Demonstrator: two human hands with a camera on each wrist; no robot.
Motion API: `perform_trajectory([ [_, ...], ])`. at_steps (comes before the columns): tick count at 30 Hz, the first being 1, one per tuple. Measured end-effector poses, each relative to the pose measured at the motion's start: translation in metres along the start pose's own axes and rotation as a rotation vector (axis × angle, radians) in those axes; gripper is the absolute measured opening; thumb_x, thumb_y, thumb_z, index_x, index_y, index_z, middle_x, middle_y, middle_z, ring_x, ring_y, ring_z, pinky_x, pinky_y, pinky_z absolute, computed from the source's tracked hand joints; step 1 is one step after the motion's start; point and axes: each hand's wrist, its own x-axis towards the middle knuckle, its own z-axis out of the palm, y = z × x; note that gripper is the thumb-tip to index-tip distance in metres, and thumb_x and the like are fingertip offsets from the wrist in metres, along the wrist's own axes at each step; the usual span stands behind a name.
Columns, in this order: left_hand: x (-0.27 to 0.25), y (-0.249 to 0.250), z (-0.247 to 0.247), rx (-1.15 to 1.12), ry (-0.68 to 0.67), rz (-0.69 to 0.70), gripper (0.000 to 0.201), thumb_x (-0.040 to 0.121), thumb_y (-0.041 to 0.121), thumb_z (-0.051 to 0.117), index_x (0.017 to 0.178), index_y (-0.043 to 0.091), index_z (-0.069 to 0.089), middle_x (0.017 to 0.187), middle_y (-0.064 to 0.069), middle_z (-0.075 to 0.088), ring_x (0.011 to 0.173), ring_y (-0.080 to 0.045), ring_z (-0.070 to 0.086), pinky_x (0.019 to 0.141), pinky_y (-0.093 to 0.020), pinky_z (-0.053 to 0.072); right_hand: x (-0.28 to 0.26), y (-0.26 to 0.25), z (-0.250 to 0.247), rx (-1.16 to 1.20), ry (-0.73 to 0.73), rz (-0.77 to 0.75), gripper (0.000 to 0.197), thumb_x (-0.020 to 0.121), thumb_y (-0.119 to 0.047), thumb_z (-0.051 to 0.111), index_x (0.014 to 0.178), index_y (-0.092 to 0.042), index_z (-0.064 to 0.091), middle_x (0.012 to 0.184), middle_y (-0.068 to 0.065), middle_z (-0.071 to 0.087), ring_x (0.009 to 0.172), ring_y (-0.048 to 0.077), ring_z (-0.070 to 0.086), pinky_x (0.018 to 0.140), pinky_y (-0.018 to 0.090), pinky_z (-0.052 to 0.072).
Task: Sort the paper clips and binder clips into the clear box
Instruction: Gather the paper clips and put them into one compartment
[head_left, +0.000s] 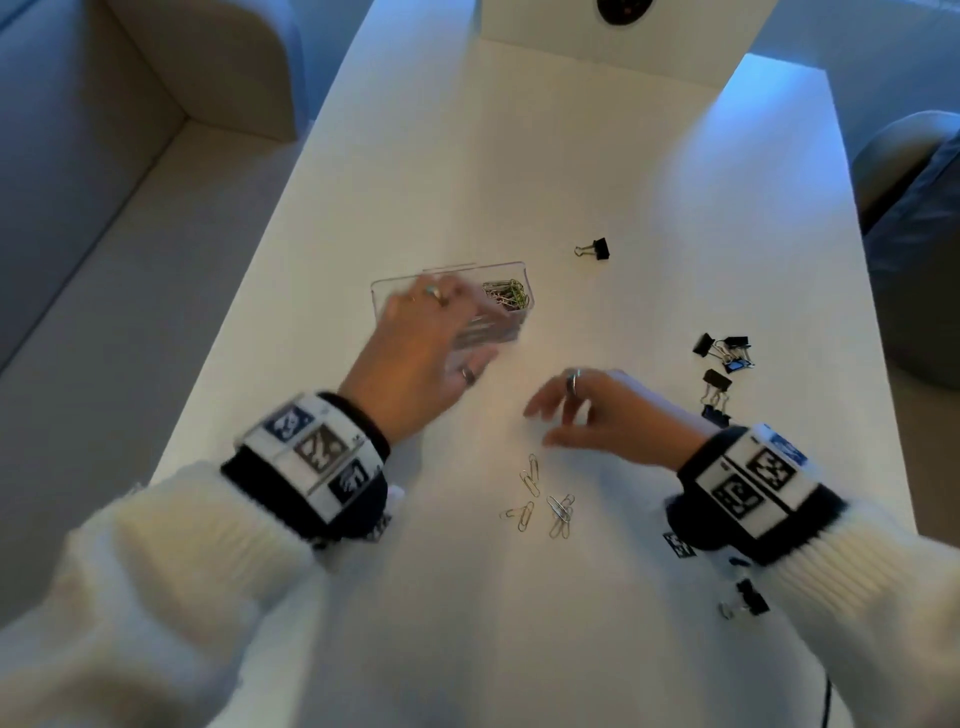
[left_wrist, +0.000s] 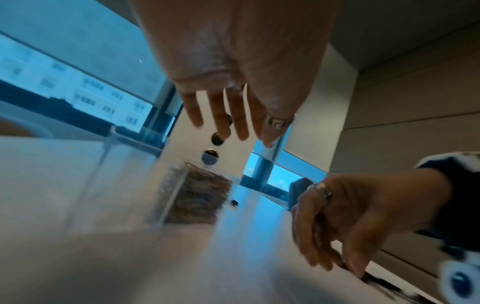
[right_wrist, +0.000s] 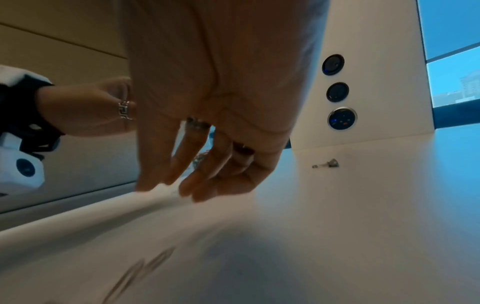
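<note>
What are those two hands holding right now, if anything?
Nothing that shows. The left hand hovers open over the clear box, and the right hand hangs with loose fingers above the paper clips.

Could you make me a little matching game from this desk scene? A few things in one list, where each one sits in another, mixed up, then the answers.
Things:
1. coloured paper clips
2. silver paper clips
3. lone binder clip
4. left hand

Places:
A. loose on the table, near the person, between the two wrists
B. over the clear box, fingers spread
C. inside the clear box, at its right end
D. alone on the table, beyond the box, to its right

Pairs: 1-C, 2-A, 3-D, 4-B
</note>
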Motion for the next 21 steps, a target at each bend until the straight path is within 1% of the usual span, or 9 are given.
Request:
perform_trajectory([
  [1, -0.010, 0.005, 0.006, -0.041, -0.085, -0.011, 0.033, 0.081, 0.037, 0.057, 0.109, 0.019, 0.060, 0.112, -0.002, 0.056, 0.104, -0.017, 0.046, 0.095, -0.035, 0.036, -0.008, 0.002, 0.007, -0.011, -0.090, 0.029, 0.027, 0.078, -0.028, 0.070, 0.103, -0.028, 0.062, 0.094, -0.008, 0.060, 0.078, 0.002, 0.056, 0.068, 0.007, 0.044],
  [3, -0.029, 0.013, 0.022, -0.045, -0.311, -0.114, 0.034, 0.081, 0.040, 0.061, 0.107, 0.018, 0.058, 0.107, -0.002, 0.055, 0.096, -0.013, 0.047, 0.090, -0.033, 0.043, -0.023, 0.006, 0.023, -0.039, -0.192, 0.080, 0.033, 0.072, -0.035, 0.074, 0.103, -0.030, 0.062, 0.096, -0.009, 0.059, 0.083, 0.007, 0.056, 0.073, 0.015, 0.047],
  [5, -0.044, 0.019, 0.039, 0.042, -0.519, -0.246, 0.044, 0.079, 0.051, 0.060, 0.108, 0.018, 0.054, 0.108, -0.001, 0.054, 0.099, -0.014, 0.050, 0.089, -0.031, 0.044, -0.034, 0.010, 0.037, -0.050, -0.180, 0.131, 0.042, 0.065, -0.041, 0.077, 0.102, -0.029, 0.060, 0.096, -0.009, 0.056, 0.087, 0.011, 0.054, 0.079, 0.023, 0.048],
  [7, -0.052, 0.025, 0.054, 0.108, -0.628, -0.307, 0.052, 0.076, 0.057, 0.061, 0.109, 0.017, 0.051, 0.112, -0.002, 0.052, 0.106, -0.018, 0.050, 0.091, -0.032, 0.044, -0.040, 0.012, 0.047, -0.091, -0.138, 0.147, 0.047, 0.062, -0.043, 0.078, 0.102, -0.027, 0.059, 0.097, -0.010, 0.051, 0.092, 0.010, 0.049, 0.084, 0.025, 0.045],
  [9, -0.056, 0.033, 0.065, 0.160, -0.669, -0.305, 0.057, 0.074, 0.057, 0.063, 0.111, 0.015, 0.049, 0.116, -0.004, 0.049, 0.111, -0.020, 0.047, 0.092, -0.032, 0.042, -0.042, 0.012, 0.056, -0.137, -0.105, 0.123, 0.046, 0.063, -0.042, 0.078, 0.102, -0.024, 0.059, 0.097, -0.011, 0.047, 0.094, 0.007, 0.043, 0.088, 0.025, 0.042],
  [11, -0.057, 0.040, 0.073, 0.193, -0.668, -0.276, 0.059, 0.075, 0.054, 0.064, 0.114, 0.013, 0.048, 0.118, -0.006, 0.048, 0.115, -0.021, 0.044, 0.093, -0.032, 0.040, -0.041, 0.013, 0.060, -0.154, -0.057, 0.102, 0.039, 0.067, -0.038, 0.076, 0.099, -0.020, 0.062, 0.096, -0.011, 0.047, 0.092, 0.005, 0.041, 0.087, 0.022, 0.041],
  [14, -0.057, 0.044, 0.080, 0.178, -0.645, -0.269, 0.044, 0.082, 0.038, 0.064, 0.114, 0.011, 0.050, 0.119, -0.007, 0.049, 0.116, -0.022, 0.044, 0.092, -0.030, 0.040, -0.041, 0.018, 0.060, -0.115, -0.023, 0.089, 0.026, 0.073, -0.030, 0.073, 0.094, -0.017, 0.066, 0.094, -0.007, 0.054, 0.091, 0.007, 0.045, 0.084, 0.019, 0.040],
  [18, -0.056, 0.041, 0.082, 0.122, -0.646, -0.275, 0.020, 0.089, 0.018, 0.057, 0.107, 0.010, 0.060, 0.114, -0.009, 0.057, 0.106, -0.024, 0.052, 0.086, -0.030, 0.042, -0.045, 0.023, 0.058, -0.087, 0.012, 0.037, 0.009, 0.077, -0.022, 0.071, 0.083, -0.017, 0.070, 0.090, 0.000, 0.064, 0.086, 0.010, 0.050, 0.081, 0.022, 0.043],
  [21, -0.055, 0.040, 0.082, 0.086, -0.676, -0.266, 0.018, 0.088, 0.007, 0.054, 0.104, 0.010, 0.062, 0.111, -0.009, 0.061, 0.103, -0.023, 0.056, 0.084, -0.028, 0.042, -0.047, 0.025, 0.057, -0.075, 0.023, 0.020, 0.006, 0.077, -0.021, 0.071, 0.082, -0.017, 0.071, 0.087, 0.000, 0.066, 0.085, 0.011, 0.051, 0.080, 0.021, 0.043],
])
